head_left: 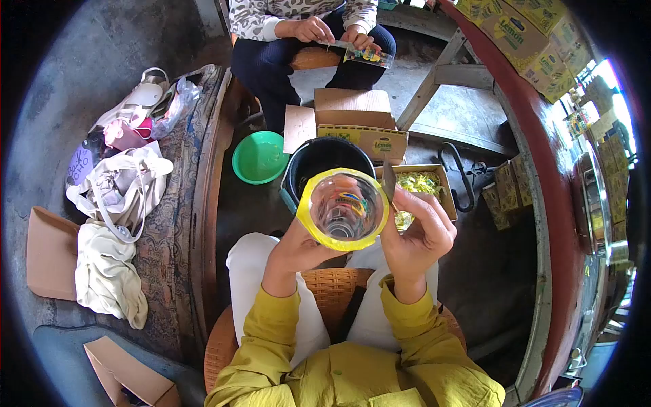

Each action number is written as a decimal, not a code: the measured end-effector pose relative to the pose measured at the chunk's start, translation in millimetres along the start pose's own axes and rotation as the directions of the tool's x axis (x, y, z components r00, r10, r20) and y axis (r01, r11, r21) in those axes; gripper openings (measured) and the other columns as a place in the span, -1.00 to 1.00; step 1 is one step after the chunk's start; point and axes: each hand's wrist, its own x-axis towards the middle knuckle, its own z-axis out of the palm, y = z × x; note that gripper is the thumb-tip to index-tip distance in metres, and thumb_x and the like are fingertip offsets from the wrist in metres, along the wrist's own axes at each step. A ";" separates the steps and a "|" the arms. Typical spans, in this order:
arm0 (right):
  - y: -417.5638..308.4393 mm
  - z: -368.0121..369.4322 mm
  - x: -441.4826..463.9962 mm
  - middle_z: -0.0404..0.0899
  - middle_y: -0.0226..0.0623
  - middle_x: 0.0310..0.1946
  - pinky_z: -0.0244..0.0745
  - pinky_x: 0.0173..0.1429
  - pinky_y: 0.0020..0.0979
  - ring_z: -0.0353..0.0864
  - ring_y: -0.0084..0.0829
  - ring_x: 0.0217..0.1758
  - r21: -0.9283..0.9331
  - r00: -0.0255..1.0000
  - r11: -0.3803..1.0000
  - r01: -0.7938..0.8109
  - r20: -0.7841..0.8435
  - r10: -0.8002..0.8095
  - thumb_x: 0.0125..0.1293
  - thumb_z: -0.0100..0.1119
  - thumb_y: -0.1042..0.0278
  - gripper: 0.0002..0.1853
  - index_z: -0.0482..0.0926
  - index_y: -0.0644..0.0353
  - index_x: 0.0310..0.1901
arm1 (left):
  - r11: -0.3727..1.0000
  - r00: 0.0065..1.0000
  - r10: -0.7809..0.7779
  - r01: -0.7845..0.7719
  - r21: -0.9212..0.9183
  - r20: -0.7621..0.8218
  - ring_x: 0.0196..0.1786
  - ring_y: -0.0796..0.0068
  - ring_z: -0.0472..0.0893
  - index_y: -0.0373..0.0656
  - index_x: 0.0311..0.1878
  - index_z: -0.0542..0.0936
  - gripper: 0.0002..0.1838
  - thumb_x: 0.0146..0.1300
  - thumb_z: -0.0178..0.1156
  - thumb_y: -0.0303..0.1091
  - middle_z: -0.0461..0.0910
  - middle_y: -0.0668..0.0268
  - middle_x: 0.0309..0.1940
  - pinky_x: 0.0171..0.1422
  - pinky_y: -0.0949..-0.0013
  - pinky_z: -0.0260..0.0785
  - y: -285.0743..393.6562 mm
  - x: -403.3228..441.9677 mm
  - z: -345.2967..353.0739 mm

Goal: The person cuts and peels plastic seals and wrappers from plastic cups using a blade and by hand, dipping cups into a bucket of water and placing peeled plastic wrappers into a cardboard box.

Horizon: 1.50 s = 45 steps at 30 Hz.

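A clear plastic cup (342,209) with a yellow rim is held up in front of me, its open end towards the camera. My left hand (298,245) is wrapped round its lower left side. At the right of the rim, my right hand (422,234) pinches a thin dark blade (388,180) that stands against the rim. Just behind the cup is a black bucket (330,154). A cardboard box (434,178) of yellow-green scraps lies partly behind my right hand.
A green basin (260,157) stands left of the bucket, and an open carton (363,129) behind it. Across from me a seated person (308,51) holds a clear packet. Bags (125,183) lie on a bench at left; a red-edged table (542,224) runs along the right.
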 end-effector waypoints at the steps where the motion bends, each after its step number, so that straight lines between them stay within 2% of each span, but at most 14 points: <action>1: 0.6 -1.3 0.8 0.53 -0.29 -0.61 0.34 -0.53 -0.63 0.49 -0.55 -0.61 0.021 1.000 1.000 -0.009 0.017 0.008 -0.22 0.31 0.69 -0.73 0.61 0.27 -0.36 | 1.000 1.000 -0.008 0.007 0.015 0.006 0.10 0.49 0.32 -0.21 0.18 0.18 -0.21 -0.16 0.38 -0.43 0.29 0.28 0.03 0.09 0.46 0.24 -0.7 -0.5 -0.3; 4: 2.0 -3.1 2.5 0.53 -0.30 -0.61 0.34 -0.53 -0.63 0.49 -0.57 -0.61 0.063 0.998 0.998 -0.022 0.060 0.018 -0.22 0.30 0.69 -0.72 0.61 0.27 -0.36 | 0.997 0.999 -0.040 0.038 -0.070 -0.023 0.10 0.49 0.31 -0.19 0.15 0.21 -0.24 -0.15 0.38 -0.40 0.30 0.28 0.01 0.08 0.47 0.25 2.7 -0.7 1.8; 7: 3.0 -3.3 2.8 0.53 -0.29 -0.60 0.34 -0.53 -0.63 0.49 -0.57 -0.61 0.063 0.998 0.998 -0.010 0.065 0.006 -0.22 0.30 0.69 -0.72 0.61 0.27 -0.35 | 0.970 0.996 -0.083 0.076 -0.229 -0.022 0.09 0.47 0.32 -0.16 0.15 0.19 -0.21 -0.19 0.39 -0.44 0.27 0.27 0.01 0.06 0.45 0.27 -0.5 -0.6 3.0; 13: -0.1 -1.4 1.8 0.54 -0.30 -0.60 0.35 -0.52 -0.62 0.50 -0.56 -0.61 0.010 1.000 1.000 -0.008 0.030 0.008 -0.21 0.30 0.70 -0.71 0.61 0.27 -0.34 | 0.992 0.985 0.121 -0.126 -0.030 -0.126 0.08 0.42 0.32 -0.14 0.19 0.11 -0.12 -0.23 0.40 -0.52 0.20 0.25 0.06 0.07 0.40 0.28 -15.3 4.3 4.9; 16: -0.3 0.4 1.5 0.53 -0.30 -0.60 0.35 -0.52 -0.62 0.49 -0.55 -0.61 -0.024 1.000 1.000 0.003 0.017 -0.002 -0.21 0.30 0.70 -0.72 0.61 0.26 -0.35 | 0.960 0.966 0.248 -0.235 0.150 -0.077 0.09 0.40 0.33 -0.16 0.20 0.11 -0.15 -0.19 0.38 -0.52 0.24 0.23 0.06 0.10 0.37 0.27 -16.7 7.6 -0.8; 19: 0.6 1.3 1.3 0.53 -0.30 -0.61 0.35 -0.53 -0.61 0.49 -0.53 -0.62 -0.046 1.000 0.999 0.014 0.015 -0.013 -0.20 0.30 0.69 -0.73 0.62 0.25 -0.35 | 0.943 0.972 0.217 -0.186 0.276 -0.088 0.08 0.38 0.35 -0.22 0.21 0.10 -0.17 -0.14 0.35 -0.52 0.28 0.20 0.05 0.13 0.35 0.24 -8.8 9.0 2.1; 22: -0.9 1.8 -0.8 0.52 -0.30 -0.62 0.35 -0.53 -0.59 0.49 -0.51 -0.61 -0.074 1.000 0.997 0.024 0.015 -0.023 -0.20 0.31 0.68 -0.73 0.62 0.24 -0.36 | 0.937 0.966 0.209 -0.153 0.313 -0.154 0.06 0.37 0.38 -0.29 0.20 0.10 -0.20 -0.10 0.32 -0.49 0.32 0.16 0.04 0.15 0.35 0.22 -4.3 9.6 10.1; 25: -2.7 4.8 -2.9 0.52 -0.30 -0.63 0.35 -0.54 -0.58 0.49 -0.49 -0.61 -0.087 0.999 0.995 0.051 0.002 -0.051 -0.21 0.31 0.68 -0.73 0.61 0.24 -0.36 | 0.899 0.938 0.293 -0.204 0.388 -0.187 0.07 0.36 0.38 -0.32 0.20 0.10 -0.21 -0.09 0.32 -0.47 0.31 0.15 0.04 0.16 0.35 0.22 -7.6 9.1 16.6; 28: -1.9 5.8 -3.7 0.52 -0.29 -0.62 0.35 -0.54 -0.57 0.49 -0.48 -0.61 -0.093 0.997 0.993 0.076 -0.019 -0.078 -0.22 0.31 0.68 -0.73 0.62 0.24 -0.36 | 0.882 0.946 0.268 -0.165 0.441 -0.183 0.07 0.36 0.38 -0.33 0.20 0.10 -0.21 -0.09 0.33 -0.46 0.31 0.14 0.03 0.15 0.35 0.23 -6.0 8.2 16.6; 31: -0.1 5.0 -4.3 0.52 -0.29 -0.62 0.35 -0.54 -0.58 0.49 -0.48 -0.61 -0.077 0.997 0.995 0.067 -0.027 -0.070 -0.22 0.32 0.68 -0.72 0.62 0.25 -0.36 | 0.889 0.962 0.223 -0.133 0.438 -0.159 0.06 0.36 0.39 -0.31 0.21 0.10 -0.19 -0.11 0.33 -0.46 0.31 0.15 0.03 0.14 0.36 0.23 -2.5 5.8 14.9; 36: -0.1 1.6 -2.0 0.52 -0.28 -0.62 0.33 -0.54 -0.60 0.48 -0.49 -0.62 -0.076 0.998 0.995 0.056 -0.027 -0.058 -0.22 0.31 0.68 -0.72 0.62 0.25 -0.36 | 0.860 0.968 0.238 -0.171 0.481 -0.081 0.03 0.38 0.40 -0.27 0.19 0.13 -0.19 -0.14 0.36 -0.45 0.32 0.18 0.02 0.13 0.37 0.25 4.1 4.9 14.0; 40: 2.7 -2.5 -0.4 0.53 -0.30 -0.61 0.31 -0.55 -0.62 0.47 -0.57 -0.62 0.000 1.000 1.000 0.001 0.019 -0.001 -0.21 0.30 0.69 -0.72 0.62 0.26 -0.36 | 0.817 0.973 0.229 -0.193 0.544 0.001 0.03 0.41 0.40 -0.24 0.17 0.16 -0.21 -0.16 0.36 -0.44 0.32 0.21 0.01 0.13 0.38 0.24 12.5 3.6 14.2; 43: 1.7 -4.1 -0.3 0.54 -0.30 -0.60 0.31 -0.54 -0.63 0.47 -0.61 -0.60 0.053 0.996 0.995 -0.079 0.033 0.077 -0.20 0.29 0.70 -0.73 0.61 0.28 -0.35 | 0.850 0.963 0.266 -0.249 0.465 0.028 0.04 0.42 0.38 -0.24 0.16 0.16 -0.22 -0.16 0.36 -0.43 0.31 0.21 0.00 0.14 0.39 0.23 8.3 3.4 14.4; 45: 1.1 -2.8 0.7 0.54 -0.30 -0.59 0.31 -0.53 -0.64 0.47 -0.62 -0.59 0.033 0.998 0.997 -0.067 0.000 0.067 -0.19 0.29 0.71 -0.74 0.61 0.29 -0.35 | 0.948 0.969 0.241 -0.224 0.227 -0.049 0.04 0.43 0.37 -0.24 0.16 0.16 -0.24 -0.13 0.34 -0.45 0.31 0.21 0.01 0.15 0.39 0.22 5.0 4.6 17.5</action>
